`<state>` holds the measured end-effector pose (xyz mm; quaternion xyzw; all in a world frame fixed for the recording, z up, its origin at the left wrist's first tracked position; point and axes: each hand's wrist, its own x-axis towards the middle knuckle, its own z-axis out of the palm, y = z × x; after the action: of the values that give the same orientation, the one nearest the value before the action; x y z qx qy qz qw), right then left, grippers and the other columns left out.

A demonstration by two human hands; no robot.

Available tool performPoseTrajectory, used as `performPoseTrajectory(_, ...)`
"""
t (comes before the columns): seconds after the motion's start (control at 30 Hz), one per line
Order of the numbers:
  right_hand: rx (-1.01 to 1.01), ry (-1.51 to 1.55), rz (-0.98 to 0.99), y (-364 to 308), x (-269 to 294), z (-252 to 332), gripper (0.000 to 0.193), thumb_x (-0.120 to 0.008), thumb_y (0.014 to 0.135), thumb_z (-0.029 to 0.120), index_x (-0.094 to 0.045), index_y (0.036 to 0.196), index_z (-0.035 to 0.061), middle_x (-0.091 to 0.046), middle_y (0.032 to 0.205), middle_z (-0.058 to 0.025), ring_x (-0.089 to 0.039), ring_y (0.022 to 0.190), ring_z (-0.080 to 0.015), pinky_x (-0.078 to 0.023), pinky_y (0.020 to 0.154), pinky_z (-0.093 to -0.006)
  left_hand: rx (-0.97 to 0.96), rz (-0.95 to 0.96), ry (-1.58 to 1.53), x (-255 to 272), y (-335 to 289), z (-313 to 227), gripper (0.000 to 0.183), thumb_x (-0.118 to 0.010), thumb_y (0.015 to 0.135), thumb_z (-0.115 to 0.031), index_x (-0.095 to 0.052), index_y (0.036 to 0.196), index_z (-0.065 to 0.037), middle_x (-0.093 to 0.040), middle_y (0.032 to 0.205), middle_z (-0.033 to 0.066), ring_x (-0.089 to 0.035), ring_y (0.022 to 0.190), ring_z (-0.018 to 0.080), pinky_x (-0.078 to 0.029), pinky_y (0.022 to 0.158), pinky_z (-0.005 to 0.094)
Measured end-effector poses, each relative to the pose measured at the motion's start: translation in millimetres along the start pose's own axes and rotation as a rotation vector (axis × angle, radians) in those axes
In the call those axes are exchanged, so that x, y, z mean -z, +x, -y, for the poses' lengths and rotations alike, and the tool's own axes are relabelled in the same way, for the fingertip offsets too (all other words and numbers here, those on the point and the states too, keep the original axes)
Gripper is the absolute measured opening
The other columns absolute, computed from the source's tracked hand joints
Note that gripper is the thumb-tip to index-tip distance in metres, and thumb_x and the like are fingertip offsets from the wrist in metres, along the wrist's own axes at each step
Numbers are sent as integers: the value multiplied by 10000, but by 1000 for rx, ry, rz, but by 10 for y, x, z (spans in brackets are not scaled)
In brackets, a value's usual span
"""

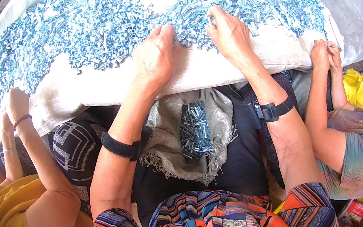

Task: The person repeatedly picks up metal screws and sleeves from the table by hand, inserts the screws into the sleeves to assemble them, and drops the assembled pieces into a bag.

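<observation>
A broad heap of small bluish-silver metal pieces (93, 27), many of them short and tube-like, covers the pale cloth-topped table. At the heap's near edge my left hand (157, 57) is closed, fingers curled, and what they hold is mostly hidden. My right hand (230, 34) is a little to the right, thumb and forefinger pinched on a small metal piece (212, 20). Below the table edge, between my legs, an open woven sack (163, 148) holds longer assembled-looking metal pieces (195, 130).
The pale cloth (213, 71) hangs over the table's near edge. At my left sits a person in a yellow top (41, 226), hands at the heap. To my right, another person (358, 150) has both hands together by the table corner. A yellow bag (355, 87) lies beyond.
</observation>
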<state>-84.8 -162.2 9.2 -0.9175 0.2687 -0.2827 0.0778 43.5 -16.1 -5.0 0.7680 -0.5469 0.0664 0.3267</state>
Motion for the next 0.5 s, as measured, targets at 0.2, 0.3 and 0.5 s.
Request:
performPoseTrajectory(0.2,-263,761,-49,-264,150,64,170,-615,823,83,-536,963,26,-606,755,-66,-606,651,-161,-482,589,-286,158,-21,-411,253,-155,-19,177,-555,815,-68,-605,977,-14,-618,770,60,-592,696,135,-487,662,285)
performPoseTrajectory(0.3,-503,1279,17,-469,320,297,127,-619,855,98,-546,923,19,-593,751,-30,-572,634,-90,-468,588,-217,439,132,-937,376,-284,-95,146,-535,849,-60,-607,963,-4,-618,781,36,-580,695,102,-475,665,246)
performPoseTrajectory(0.5,-564,1557,77,-821,386,569,74,-573,902,108,-546,913,40,-601,752,-44,-583,624,-103,-480,585,-225,466,161,-1340,443,-545,-298,100,-592,869,-80,-594,949,-19,-624,831,45,-588,701,99,-486,677,233)
